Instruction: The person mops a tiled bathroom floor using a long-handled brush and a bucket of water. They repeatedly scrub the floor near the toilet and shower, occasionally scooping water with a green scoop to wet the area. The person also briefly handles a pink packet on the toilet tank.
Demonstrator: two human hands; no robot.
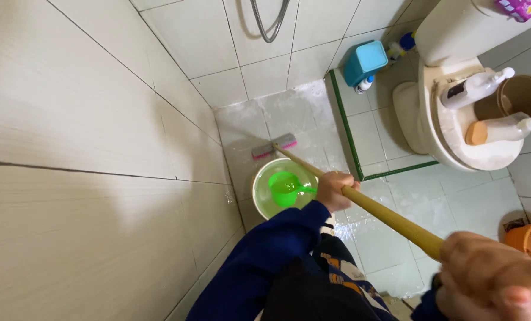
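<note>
My left hand point(333, 190) grips the middle of a long wooden broom handle point(390, 219). My right hand point(494, 278) grips the same handle near its top end, close to the camera. The handle slants down to a scrub brush head point(274, 145) with pink bristles, resting on the wet white floor tiles by the wall. A pale bucket point(264, 202) of water stands just under my left hand, with a bright green dipper point(284, 187) floating in it.
A white toilet point(423, 113) with two white bottles on its closed lid stands at the right, behind a green floor border point(347, 131). A blue bin point(365, 62) sits in the corner. An orange bucket point(530, 239) is at the right edge. A shower hose point(269, 21) hangs on the wall.
</note>
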